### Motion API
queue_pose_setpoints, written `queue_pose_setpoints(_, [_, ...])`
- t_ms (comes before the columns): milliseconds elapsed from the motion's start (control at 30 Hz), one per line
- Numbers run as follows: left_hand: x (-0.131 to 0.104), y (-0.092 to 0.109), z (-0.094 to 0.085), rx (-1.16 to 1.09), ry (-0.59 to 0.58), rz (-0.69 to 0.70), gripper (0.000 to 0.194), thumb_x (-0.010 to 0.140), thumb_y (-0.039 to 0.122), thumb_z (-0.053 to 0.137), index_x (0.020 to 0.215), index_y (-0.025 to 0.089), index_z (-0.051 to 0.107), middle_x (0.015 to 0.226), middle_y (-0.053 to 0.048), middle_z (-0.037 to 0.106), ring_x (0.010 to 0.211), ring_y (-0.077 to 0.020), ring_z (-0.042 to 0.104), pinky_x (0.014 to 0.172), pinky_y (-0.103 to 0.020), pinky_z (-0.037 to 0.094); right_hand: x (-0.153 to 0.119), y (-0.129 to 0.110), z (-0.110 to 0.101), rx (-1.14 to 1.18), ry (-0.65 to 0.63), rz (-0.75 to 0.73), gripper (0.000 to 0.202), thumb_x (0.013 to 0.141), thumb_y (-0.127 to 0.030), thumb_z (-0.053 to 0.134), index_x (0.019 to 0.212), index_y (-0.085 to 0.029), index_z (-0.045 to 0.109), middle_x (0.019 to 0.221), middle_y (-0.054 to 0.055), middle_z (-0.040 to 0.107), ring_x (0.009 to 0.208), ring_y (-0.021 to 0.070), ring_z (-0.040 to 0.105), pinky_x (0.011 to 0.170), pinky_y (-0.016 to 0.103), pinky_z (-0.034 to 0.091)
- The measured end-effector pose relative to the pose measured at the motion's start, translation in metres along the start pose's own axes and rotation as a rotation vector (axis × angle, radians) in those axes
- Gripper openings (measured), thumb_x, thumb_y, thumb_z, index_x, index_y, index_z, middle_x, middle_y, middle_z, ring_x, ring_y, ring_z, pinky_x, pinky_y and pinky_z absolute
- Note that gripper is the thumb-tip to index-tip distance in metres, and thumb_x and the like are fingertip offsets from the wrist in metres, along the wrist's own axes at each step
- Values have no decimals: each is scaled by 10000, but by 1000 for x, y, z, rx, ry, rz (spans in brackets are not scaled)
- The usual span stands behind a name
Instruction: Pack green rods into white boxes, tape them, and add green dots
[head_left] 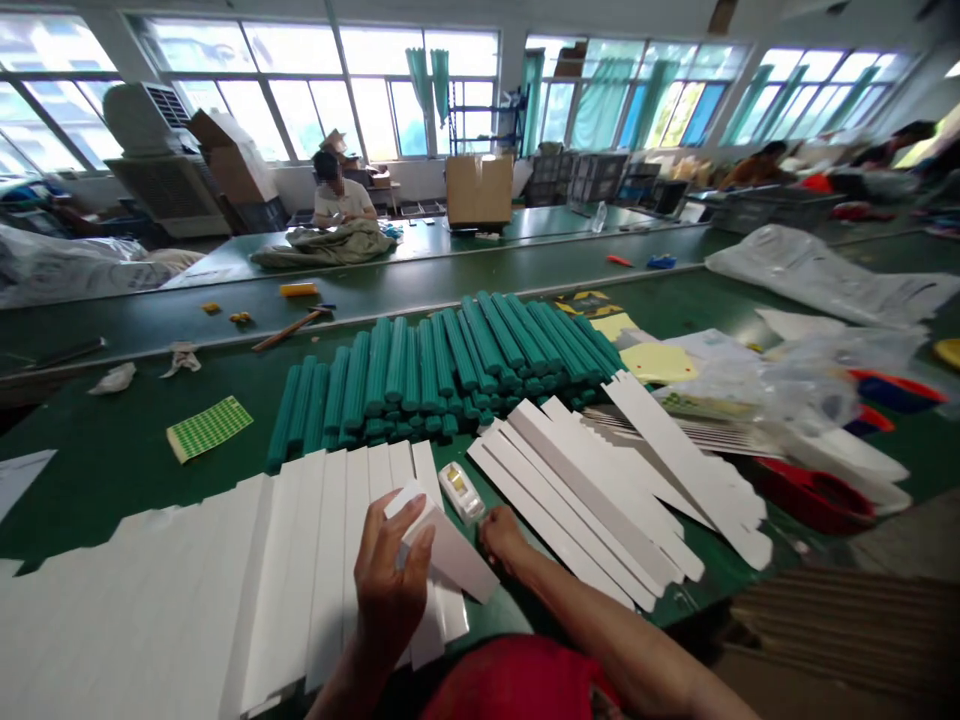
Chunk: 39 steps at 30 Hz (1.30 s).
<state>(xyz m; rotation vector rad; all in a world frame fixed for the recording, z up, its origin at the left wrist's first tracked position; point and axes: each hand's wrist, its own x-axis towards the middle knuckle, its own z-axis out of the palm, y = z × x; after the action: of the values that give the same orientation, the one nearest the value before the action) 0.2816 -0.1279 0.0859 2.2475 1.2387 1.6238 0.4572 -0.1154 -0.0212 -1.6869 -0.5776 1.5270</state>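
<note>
A long white box (450,550) is in my left hand (394,570), with the fingers and thumb wrapped round its upper end. My right hand (501,538) is closed beside the box, just below a small white tape dispenser (460,491); whatever it grips, if anything, is too small to name. White boxes (300,540) lie side by side under and left of my left hand. Flat white cartons (570,490) are spread to the right. Behind them is a pile of green ribbed rods (450,360).
A sheet of green stickers (210,428) lies at the left, with a hammer (292,326) beyond it. Plastic bags (795,380) and a red tape roll (814,494) are at the right. A person (341,193) sits at the far table near a cardboard box (478,190).
</note>
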Motion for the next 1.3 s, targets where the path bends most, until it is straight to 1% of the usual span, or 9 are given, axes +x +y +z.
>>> queue_pose_setpoints(100, [4,12,1,23,-39,-32,267,886,145,546,1145,188,593,1109,-107,589,1013,-207,615,819,-353,572,-35,-31,-17,60,-41,-78,295,747,-312,669,639,-186,425,510,-67,467,372,35,345,338,160,239])
queue_pose_setpoints(200, [13,24,9,16,-60,-42,264,883,136,548,1139,189,588,1078,-106,608,1002,-200,624,829,-342,574,-78,-77,-33,195,-197,-273,332,767,-427,693,732,-182,471,608,-54,525,424,32,377,371,154,295])
queue_pose_setpoints(367, [18,37,24,24,4,-26,431,867,177,597,1275,125,470,1097,-159,642,1063,-246,640,880,-376,572,-131,-129,-30,101,-354,-392,349,788,-454,705,710,-158,539,519,-46,507,379,41,375,346,156,293])
queue_pose_setpoints(600, [7,42,34,57,-19,-64,643,875,200,580,1436,91,286,1245,-227,604,1165,-293,615,915,-394,561,-137,-137,-15,-118,-220,-391,417,742,-528,697,617,-155,559,446,-28,513,336,52,384,318,160,286])
queue_pose_setpoints(800, [13,53,36,113,-33,9,739,872,215,612,1476,76,209,1210,-231,617,1112,-295,635,873,-374,574,-144,-148,-17,-172,-127,-319,382,665,-492,725,570,-171,542,438,-4,546,315,66,397,287,168,285])
queue_pose_setpoints(933, [16,53,42,59,-29,94,721,866,131,573,1483,120,200,1131,-194,618,1064,-275,631,840,-380,573,-147,-156,-20,-164,-99,-199,333,621,-410,736,550,-173,513,414,-16,529,298,55,371,276,158,258])
queue_pose_setpoints(1100, [15,52,42,106,-70,135,623,863,138,594,1423,258,349,1139,-135,570,964,-216,644,727,-296,572,-149,-167,-26,-164,-189,7,258,635,-313,680,519,-154,513,344,-38,445,263,38,312,269,146,223])
queue_pose_setpoints(1200, [18,54,38,117,-155,98,445,882,180,576,1320,207,498,1149,-148,565,1019,-232,629,764,-299,575,-150,-169,-26,-208,-191,34,253,641,-315,663,511,-153,518,339,-27,443,262,44,318,265,151,230])
queue_pose_setpoints(1300, [23,54,32,49,-230,49,401,882,179,557,1280,151,522,1131,-149,588,1068,-236,601,854,-327,569,-153,-164,-21,-231,-133,-40,308,653,-397,695,551,-173,510,373,-30,471,280,59,348,272,165,266])
